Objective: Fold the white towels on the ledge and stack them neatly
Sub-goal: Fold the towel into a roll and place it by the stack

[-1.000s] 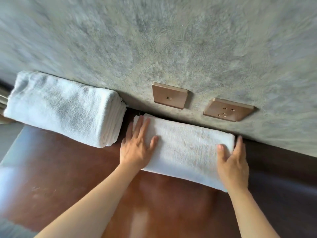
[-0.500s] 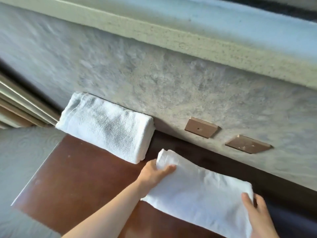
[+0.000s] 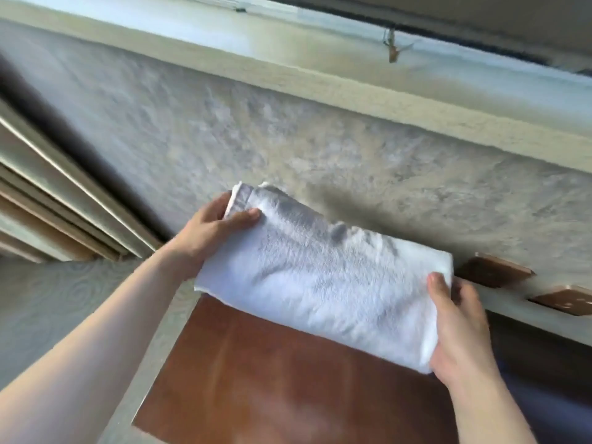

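Observation:
A folded white towel (image 3: pixel 323 283) is lifted off the brown wooden ledge (image 3: pixel 288 386) and held in the air in front of the grey wall. My left hand (image 3: pixel 211 233) grips its left end, thumb on top. My right hand (image 3: pixel 458 328) grips its right end, thumb on the upper face and fingers underneath. The other folded towel is hidden, behind the held one or out of frame.
Two copper-coloured wall plates (image 3: pixel 493 270) (image 3: pixel 563 299) sit on the textured grey wall (image 3: pixel 256 155) at the right. A framed edge (image 3: pixel 48 193) runs along the left. A pale sill (image 3: pixel 320 78) tops the wall.
Both hands closed on the towel's ends and lifted it off the ledge, carrying it up and to the left. The view tilted upward, and the other towel is no longer visible.

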